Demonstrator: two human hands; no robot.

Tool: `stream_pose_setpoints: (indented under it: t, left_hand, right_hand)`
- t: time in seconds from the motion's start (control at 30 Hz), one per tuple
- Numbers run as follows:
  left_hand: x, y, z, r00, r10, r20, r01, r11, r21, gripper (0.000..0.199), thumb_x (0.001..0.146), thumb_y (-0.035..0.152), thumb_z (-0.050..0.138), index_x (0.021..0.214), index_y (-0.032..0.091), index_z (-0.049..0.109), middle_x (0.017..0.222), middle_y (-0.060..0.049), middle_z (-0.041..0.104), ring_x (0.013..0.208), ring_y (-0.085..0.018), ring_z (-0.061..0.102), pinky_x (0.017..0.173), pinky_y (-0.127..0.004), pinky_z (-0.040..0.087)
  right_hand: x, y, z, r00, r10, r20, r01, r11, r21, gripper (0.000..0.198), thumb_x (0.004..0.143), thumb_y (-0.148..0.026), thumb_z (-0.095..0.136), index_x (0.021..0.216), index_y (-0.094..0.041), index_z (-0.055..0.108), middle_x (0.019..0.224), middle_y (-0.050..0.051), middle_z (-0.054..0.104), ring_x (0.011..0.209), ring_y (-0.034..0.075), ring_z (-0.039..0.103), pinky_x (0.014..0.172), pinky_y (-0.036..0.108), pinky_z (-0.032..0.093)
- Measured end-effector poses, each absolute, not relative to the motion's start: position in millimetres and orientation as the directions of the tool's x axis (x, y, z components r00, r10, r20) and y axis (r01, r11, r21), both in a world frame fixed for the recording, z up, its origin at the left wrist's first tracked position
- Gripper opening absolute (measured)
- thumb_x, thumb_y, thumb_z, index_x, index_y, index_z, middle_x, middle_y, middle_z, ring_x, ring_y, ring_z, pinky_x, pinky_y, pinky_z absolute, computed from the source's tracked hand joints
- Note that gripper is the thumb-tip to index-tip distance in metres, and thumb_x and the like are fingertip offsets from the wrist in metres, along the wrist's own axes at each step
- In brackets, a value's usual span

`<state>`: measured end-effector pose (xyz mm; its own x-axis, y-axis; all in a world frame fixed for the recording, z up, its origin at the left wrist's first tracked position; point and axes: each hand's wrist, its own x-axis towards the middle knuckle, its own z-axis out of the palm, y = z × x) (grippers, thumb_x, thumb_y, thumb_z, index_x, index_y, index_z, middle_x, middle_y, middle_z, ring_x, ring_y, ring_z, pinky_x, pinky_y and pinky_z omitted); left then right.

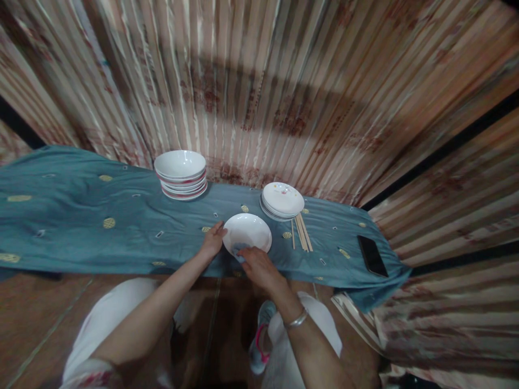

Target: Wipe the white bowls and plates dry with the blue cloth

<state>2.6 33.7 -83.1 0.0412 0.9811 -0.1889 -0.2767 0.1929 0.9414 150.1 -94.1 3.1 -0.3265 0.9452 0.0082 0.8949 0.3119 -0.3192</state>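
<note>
A white bowl point(253, 229) is tilted toward me at the front of the cloth-covered table. My left hand point(213, 239) grips its left rim, thumb at the edge and the other fingers mostly hidden behind it. Inside the bowl's near side, my right hand point(259, 266) presses a bluish-grey cloth point(239, 252) against the surface, its fingers closed on it. Behind and to the left stands a stack of white bowls point(180, 165), some with red bands. Just beyond the held bowl, to the right, is a stack of white plates point(284, 199), the top one with a small floral print.
Several wooden chopsticks point(302, 232) lie right of the plates. A black phone point(372, 255) rests near the right end of the teal tablecloth point(133, 232). A patterned curtain point(243, 81) hangs behind the table, and dark poles point(446, 146) run along the right.
</note>
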Motion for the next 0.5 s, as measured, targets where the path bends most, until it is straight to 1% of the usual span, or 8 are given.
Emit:
stream_pose_setpoints:
  t: [0.1, 0.2, 0.27, 0.33, 0.4, 0.5]
  left_hand:
    - [3, 32, -81, 0.061, 0.977, -0.205, -0.205, 0.213, 0.955, 0.051, 0.063, 0.027, 0.072, 0.112, 0.011, 0.069, 0.116, -0.014, 0.073, 0.118, -0.032, 0.063, 0.108, -0.048, 0.042]
    - [2, 28, -80, 0.080, 0.988, -0.134, -0.112, 0.142, 0.983, 0.050, 0.065, 0.026, 0.070, 0.113, 0.015, 0.069, 0.119, -0.011, 0.073, 0.120, -0.031, 0.061, 0.110, -0.047, 0.041]
    - [1, 25, -80, 0.075, 0.994, -0.082, -0.006, 0.083, 0.997, 0.051, 0.065, 0.026, 0.070, 0.116, 0.017, 0.068, 0.124, -0.010, 0.071, 0.124, -0.031, 0.059, 0.113, -0.047, 0.038]
    - [0, 23, -79, 0.075, 0.996, -0.045, 0.090, 0.038, 0.995, 0.054, 0.067, 0.027, 0.069, 0.121, 0.017, 0.066, 0.131, -0.010, 0.067, 0.129, -0.031, 0.055, 0.115, -0.046, 0.035]
    - [-1, 22, -80, 0.073, 0.996, -0.050, 0.095, 0.043, 0.995, 0.057, 0.068, 0.027, 0.067, 0.124, 0.015, 0.064, 0.136, -0.013, 0.064, 0.131, -0.031, 0.054, 0.116, -0.044, 0.034]
    - [-1, 22, -82, 0.061, 0.994, -0.092, 0.009, 0.091, 0.996, 0.058, 0.067, 0.024, 0.064, 0.124, 0.013, 0.064, 0.135, -0.013, 0.065, 0.129, -0.031, 0.055, 0.116, -0.044, 0.034]
  right_hand:
    - [149, -94, 2, -0.315, 0.949, 0.027, 0.883, 0.304, -0.357, 0.034, 0.087, -0.007, 0.052, 0.117, -0.015, 0.068, 0.113, 0.012, 0.073, 0.106, 0.024, 0.067, 0.097, 0.036, 0.050]
    - [151, -90, 1, -0.313, 0.949, 0.031, 0.854, 0.296, -0.428, 0.034, 0.087, -0.006, 0.053, 0.115, -0.016, 0.069, 0.111, 0.011, 0.074, 0.107, 0.023, 0.067, 0.097, 0.035, 0.050]
    - [156, -86, 1, -0.308, 0.950, 0.050, 0.827, 0.293, -0.481, 0.033, 0.088, -0.007, 0.051, 0.113, -0.018, 0.069, 0.111, 0.009, 0.074, 0.107, 0.022, 0.067, 0.097, 0.034, 0.050]
    - [161, -83, 2, -0.274, 0.959, 0.070, 0.812, 0.270, -0.517, 0.032, 0.088, -0.007, 0.051, 0.112, -0.018, 0.069, 0.112, 0.009, 0.074, 0.107, 0.022, 0.067, 0.097, 0.034, 0.050]
    - [166, -81, 4, -0.223, 0.971, 0.089, 0.808, 0.235, -0.540, 0.031, 0.088, -0.008, 0.052, 0.112, -0.016, 0.069, 0.113, 0.011, 0.074, 0.108, 0.022, 0.067, 0.098, 0.035, 0.049]
    - [167, -78, 6, -0.164, 0.980, 0.112, 0.808, 0.199, -0.555, 0.030, 0.088, -0.010, 0.054, 0.114, -0.016, 0.069, 0.115, 0.012, 0.073, 0.109, 0.024, 0.067, 0.098, 0.036, 0.049]
